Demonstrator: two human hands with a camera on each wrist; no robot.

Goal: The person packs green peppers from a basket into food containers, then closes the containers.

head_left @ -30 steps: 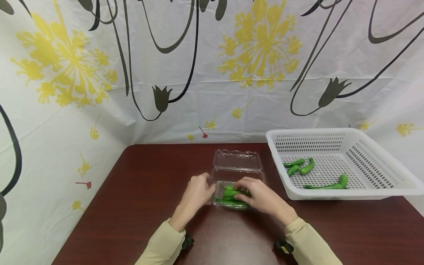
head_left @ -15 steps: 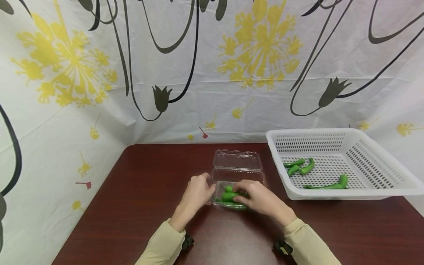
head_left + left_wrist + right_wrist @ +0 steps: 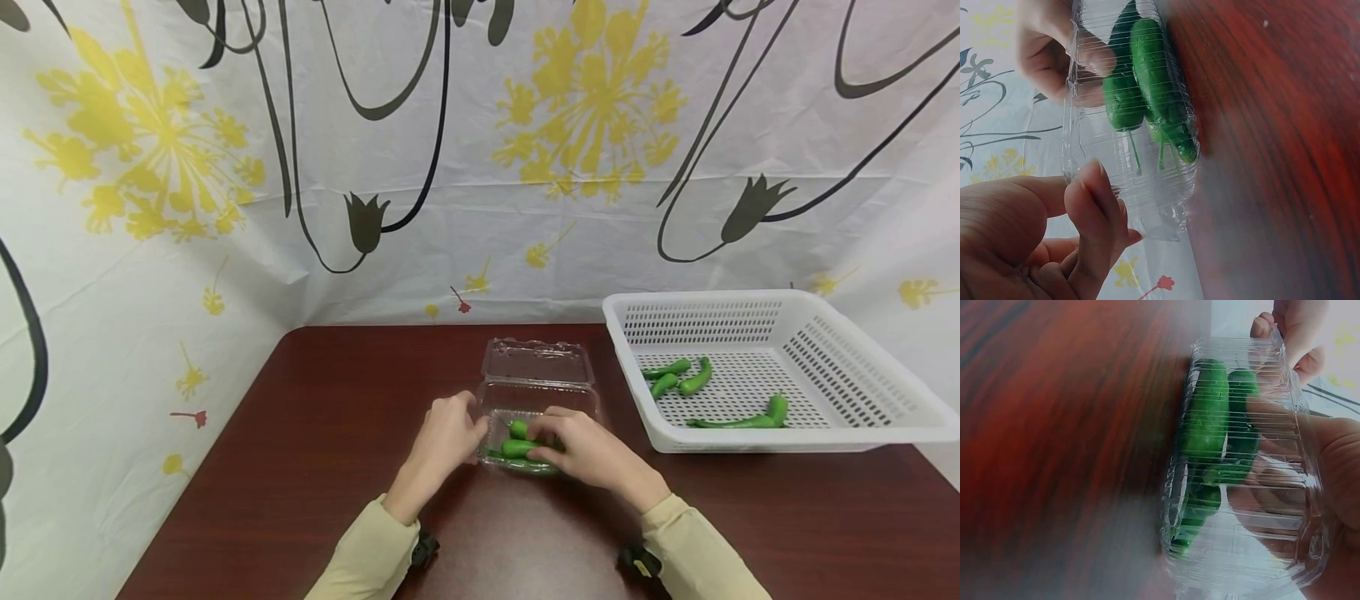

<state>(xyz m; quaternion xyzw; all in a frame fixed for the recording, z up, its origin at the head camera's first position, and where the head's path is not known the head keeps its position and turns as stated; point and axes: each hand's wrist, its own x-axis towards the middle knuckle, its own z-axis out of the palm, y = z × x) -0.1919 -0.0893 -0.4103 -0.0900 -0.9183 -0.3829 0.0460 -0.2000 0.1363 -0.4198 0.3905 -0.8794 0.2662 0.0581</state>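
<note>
An open clear plastic clamshell box (image 3: 536, 364) stands on the table with its lid raised at the back. Several green chili peppers (image 3: 1150, 62) lie in its base, seen through the ribbed wall in both wrist views. My left hand (image 3: 446, 429) pinches the box's left rim between thumb and fingers. Reaching into the base from the right, my right hand (image 3: 585, 446) has thumb and fingers on a green chili pepper (image 3: 517, 449). That pepper's right end is hidden under the hand. Another pepper (image 3: 518, 429) shows just behind it.
To the right stands a white perforated plastic basket (image 3: 795, 435) with several green chili peppers (image 3: 738, 422) inside. The dark red-brown table (image 3: 360, 383) meets a white patterned cloth (image 3: 465, 167) at the back.
My right hand has shifted slightly left inside the box, and the pepper at its fingers has moved slightly left and down. My left hand has stayed on the rim.
</note>
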